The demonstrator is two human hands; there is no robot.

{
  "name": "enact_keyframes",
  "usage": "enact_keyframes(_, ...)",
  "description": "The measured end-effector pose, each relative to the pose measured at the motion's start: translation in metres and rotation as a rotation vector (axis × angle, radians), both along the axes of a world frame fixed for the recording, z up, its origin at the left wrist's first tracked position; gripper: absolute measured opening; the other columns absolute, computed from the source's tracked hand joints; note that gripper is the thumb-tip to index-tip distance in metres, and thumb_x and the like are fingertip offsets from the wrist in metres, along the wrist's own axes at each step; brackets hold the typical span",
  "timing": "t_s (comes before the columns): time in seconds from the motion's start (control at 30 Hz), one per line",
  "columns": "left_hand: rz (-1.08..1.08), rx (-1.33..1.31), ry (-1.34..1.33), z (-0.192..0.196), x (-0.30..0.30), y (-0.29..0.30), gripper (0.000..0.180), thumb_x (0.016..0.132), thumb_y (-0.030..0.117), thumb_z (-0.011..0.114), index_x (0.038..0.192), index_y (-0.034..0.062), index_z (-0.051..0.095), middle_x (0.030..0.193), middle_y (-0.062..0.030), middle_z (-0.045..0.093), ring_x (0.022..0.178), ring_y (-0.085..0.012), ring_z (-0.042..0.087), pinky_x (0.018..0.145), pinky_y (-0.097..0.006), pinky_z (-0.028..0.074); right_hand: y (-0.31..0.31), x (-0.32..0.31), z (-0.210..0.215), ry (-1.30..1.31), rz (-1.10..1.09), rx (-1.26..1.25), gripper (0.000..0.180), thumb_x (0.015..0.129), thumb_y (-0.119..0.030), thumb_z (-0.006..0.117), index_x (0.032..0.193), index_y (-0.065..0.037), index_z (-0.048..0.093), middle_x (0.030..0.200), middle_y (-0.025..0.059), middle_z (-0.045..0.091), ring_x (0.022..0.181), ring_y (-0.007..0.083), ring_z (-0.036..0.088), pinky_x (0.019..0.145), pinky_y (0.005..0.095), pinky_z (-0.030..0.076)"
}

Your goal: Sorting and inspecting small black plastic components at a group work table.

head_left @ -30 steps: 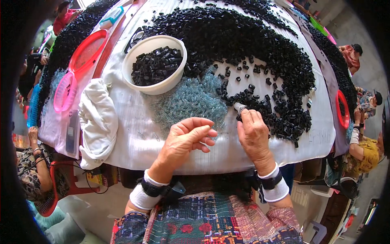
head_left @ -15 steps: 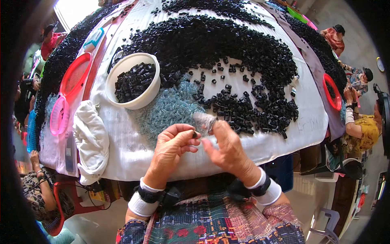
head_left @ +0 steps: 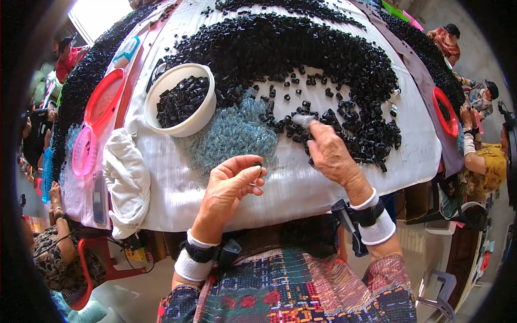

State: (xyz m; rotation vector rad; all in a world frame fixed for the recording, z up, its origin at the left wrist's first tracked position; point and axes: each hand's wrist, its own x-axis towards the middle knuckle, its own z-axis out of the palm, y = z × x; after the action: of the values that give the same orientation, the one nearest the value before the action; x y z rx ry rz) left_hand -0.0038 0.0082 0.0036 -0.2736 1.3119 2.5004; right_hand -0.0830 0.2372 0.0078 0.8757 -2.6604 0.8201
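My left hand [head_left: 229, 185] is closed in a pinch on a small black plastic piece [head_left: 258, 163], held above the near side of the white-covered table [head_left: 177, 207]. Over the near part of the loose black plastic pieces [head_left: 280, 46], my right hand [head_left: 334, 156] has its fingers stretched out. A greyish-white cover, blurred by motion, is on its fingertip; whether that fingertip touches a piece cannot be made out. Between the hands and the white bowl lies a heap of small clear bluish pieces [head_left: 229, 137]. The white bowl [head_left: 180, 129] holds many black pieces.
A crumpled white cloth [head_left: 126, 183] lies to the left, beside a pink basket [head_left: 84, 151] and a red tray [head_left: 105, 97]. Far right, a red ring-shaped tray [head_left: 446, 112] sits by other people working at a neighbouring table. A plastic stool [head_left: 439, 293] stands at lower right.
My right hand has moved away from my left hand, to the right and farther out over the black pieces. My left hand keeps its pinch on the small black piece.
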Motion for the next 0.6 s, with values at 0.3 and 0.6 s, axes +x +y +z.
enact_keyframes(0.3,0.025,0.046,-0.001,-0.007,0.003,-0.01,0.017,0.089,0.007,0.058,0.104,0.001,0.061,0.091,-0.0121,0.065,0.072,-0.0146,0.063,0.06,-0.027,0.055,-0.011,0.018,0.001,0.211,-0.086,0.175,0.021,0.077,-0.005,0.058,0.097,-0.004,0.06,0.093,0.0097,0.062,0.09,0.026,0.057,0.074,0.0361,0.047)
enact_keyframes(0.6,-0.068,0.089,-0.014,-0.005,0.006,-0.01,0.02,0.086,0.009,0.064,0.105,0.0021,0.061,0.091,-0.011,0.067,0.072,-0.0136,0.064,0.061,-0.026,0.054,-0.009,0.014,-0.004,0.128,-0.182,-0.005,0.025,0.076,0.003,0.058,0.1,0.0,0.058,0.092,0.0124,0.062,0.087,0.0289,0.057,0.078,0.0367,0.048)
